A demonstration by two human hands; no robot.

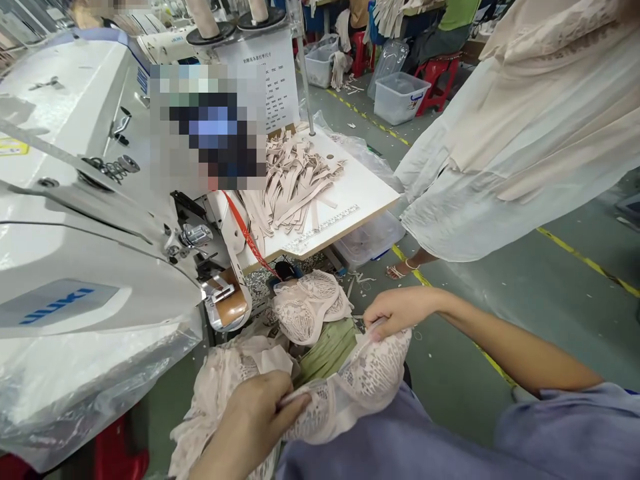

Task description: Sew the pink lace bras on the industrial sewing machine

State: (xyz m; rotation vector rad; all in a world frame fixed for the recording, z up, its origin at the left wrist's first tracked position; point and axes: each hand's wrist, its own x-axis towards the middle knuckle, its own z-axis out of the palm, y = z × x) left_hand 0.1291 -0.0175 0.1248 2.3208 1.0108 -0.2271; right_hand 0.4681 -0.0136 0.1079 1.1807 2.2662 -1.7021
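Observation:
A pale pink lace bra piece (357,383) is stretched between both my hands above my lap. My left hand (255,413) is closed, pinching its lower left end. My right hand (397,312) is closed on its upper right edge. More lace pieces (307,303) lie heaped just below the needle end (227,293) of the white sewing machine (75,220), which fills the left side. A pile of beige straps (293,183) lies on the white side table (360,190) behind the machine.
A person in a loose white and beige garment (520,147) stands at the right on the grey floor with yellow lines (585,260). Clear plastic bins (400,97) and red stools (440,73) stand further back. Plastic sheeting (75,393) hangs off the machine's front.

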